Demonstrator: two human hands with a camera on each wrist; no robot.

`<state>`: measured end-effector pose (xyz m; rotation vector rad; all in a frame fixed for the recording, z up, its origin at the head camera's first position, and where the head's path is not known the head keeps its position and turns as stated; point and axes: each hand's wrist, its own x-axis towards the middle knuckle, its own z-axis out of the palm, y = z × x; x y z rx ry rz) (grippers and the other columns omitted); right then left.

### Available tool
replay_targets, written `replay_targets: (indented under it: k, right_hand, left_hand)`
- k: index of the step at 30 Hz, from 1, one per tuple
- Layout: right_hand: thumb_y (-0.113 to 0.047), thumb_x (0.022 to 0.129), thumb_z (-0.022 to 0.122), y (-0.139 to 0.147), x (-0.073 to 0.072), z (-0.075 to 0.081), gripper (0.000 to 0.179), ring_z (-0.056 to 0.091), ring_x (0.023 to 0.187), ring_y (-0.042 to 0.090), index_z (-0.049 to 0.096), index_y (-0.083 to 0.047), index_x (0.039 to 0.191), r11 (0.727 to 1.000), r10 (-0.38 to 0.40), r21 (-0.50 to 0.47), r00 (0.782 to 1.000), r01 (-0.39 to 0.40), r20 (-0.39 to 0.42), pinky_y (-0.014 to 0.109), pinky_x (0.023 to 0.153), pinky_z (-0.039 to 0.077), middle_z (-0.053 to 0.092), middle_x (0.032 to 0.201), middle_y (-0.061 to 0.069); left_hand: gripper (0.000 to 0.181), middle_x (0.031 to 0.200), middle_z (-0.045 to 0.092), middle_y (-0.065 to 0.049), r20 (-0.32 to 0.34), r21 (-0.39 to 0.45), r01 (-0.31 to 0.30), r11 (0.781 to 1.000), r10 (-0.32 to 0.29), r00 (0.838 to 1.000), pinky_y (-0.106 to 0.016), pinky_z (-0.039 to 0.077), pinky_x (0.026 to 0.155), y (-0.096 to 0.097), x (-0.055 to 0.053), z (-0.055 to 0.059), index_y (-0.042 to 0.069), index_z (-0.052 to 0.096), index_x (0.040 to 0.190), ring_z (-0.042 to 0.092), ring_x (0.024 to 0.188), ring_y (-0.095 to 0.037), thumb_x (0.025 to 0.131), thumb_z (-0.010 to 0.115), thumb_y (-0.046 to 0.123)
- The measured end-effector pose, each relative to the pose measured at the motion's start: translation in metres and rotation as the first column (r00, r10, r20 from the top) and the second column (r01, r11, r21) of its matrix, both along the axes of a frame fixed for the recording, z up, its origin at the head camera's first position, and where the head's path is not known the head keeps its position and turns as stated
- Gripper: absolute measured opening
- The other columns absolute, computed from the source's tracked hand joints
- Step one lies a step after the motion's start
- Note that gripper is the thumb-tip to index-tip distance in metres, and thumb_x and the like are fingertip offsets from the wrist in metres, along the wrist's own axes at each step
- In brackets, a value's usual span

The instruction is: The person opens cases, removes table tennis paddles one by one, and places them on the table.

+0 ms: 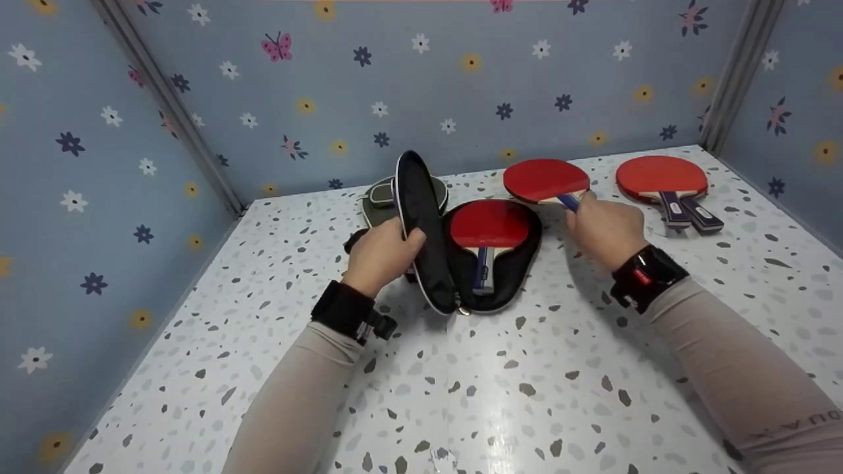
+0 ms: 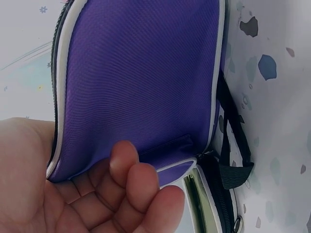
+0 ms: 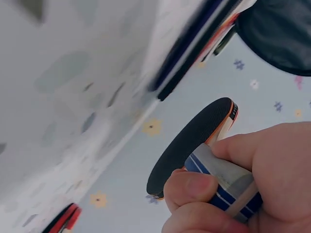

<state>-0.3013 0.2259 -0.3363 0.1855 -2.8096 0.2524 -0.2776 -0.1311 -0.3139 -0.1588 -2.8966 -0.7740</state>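
Observation:
My left hand [image 1: 385,253] grips the raised flap of a paddle case [image 1: 421,227]; its inside is black, and its outer fabric [image 2: 141,77] looks purple in the left wrist view. Inside the case's other half lies a red table tennis paddle [image 1: 490,227], handle toward me. In my right hand [image 1: 606,227] is a second table tennis paddle [image 1: 545,179], held by its blue and grey handle [image 3: 223,187]. That paddle hovers to the right of the case, red face up in the head view; a black face shows in the right wrist view.
Two more paddles [image 1: 662,176] lie overlapped at the table's right rear. Behind the raised flap, partly hidden, is an olive green case [image 1: 379,210]. Flower-patterned panels [image 1: 421,85] enclose the speckled white table [image 1: 474,388] at the back and sides.

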Motion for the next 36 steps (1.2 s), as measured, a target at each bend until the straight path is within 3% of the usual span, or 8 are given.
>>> replay_targets:
  k: [6,18,25,36]
  right_hand:
    - [-0.029,0.112,0.054,0.010,-0.010,-0.004,0.045,0.068,0.072,0.050,0.057,0.016,0.113,0.999,-0.032,-0.019,0.995,0.034,0.091,0.065,0.061,0.055,0.062,0.076,0.026]
    - [-0.029,0.114,0.048,0.016,-0.025,-0.008,0.045,0.067,0.082,0.045,0.058,0.015,0.115,0.997,-0.077,-0.012,0.963,0.083,0.258,0.063,0.070,0.055,0.066,0.089,0.027]
    - [-0.020,0.098,0.067,0.020,-0.035,-0.008,0.029,0.063,0.081,0.037,0.072,0.007,0.109,0.995,-0.084,0.075,0.920,0.060,0.384,0.060,0.068,0.055,0.068,0.095,0.022]
    - [-0.020,0.097,0.067,0.018,-0.043,-0.010,0.045,0.065,0.090,0.041,0.061,0.018,0.121,0.995,-0.097,0.071,0.902,0.074,0.420,0.062,0.079,0.055,0.070,0.107,0.030]
  left_hand:
    - [0.030,0.085,0.071,-0.004,0.001,0.000,-0.006,1.000,0.006,1.000,-0.044,0.052,0.076,0.001,-0.001,0.000,0.015,0.067,0.100,0.068,0.078,-0.026,0.106,0.053,0.040]
    - [0.029,0.085,0.070,-0.004,-0.015,-0.005,0.003,1.000,-0.003,1.000,-0.043,0.051,0.074,0.001,0.000,0.000,0.015,0.068,0.101,0.067,0.077,-0.027,0.107,0.053,0.040]
    - [0.029,0.082,0.068,-0.004,-0.014,0.001,0.014,1.000,-0.014,1.000,-0.041,0.048,0.070,0.000,0.001,0.000,0.014,0.066,0.098,0.065,0.073,-0.026,0.107,0.052,0.038]
    - [0.029,0.087,0.067,-0.006,-0.016,-0.001,0.015,1.000,-0.015,1.000,-0.045,0.051,0.078,0.000,0.000,0.001,0.014,0.066,0.099,0.065,0.080,-0.028,0.107,0.053,0.038]
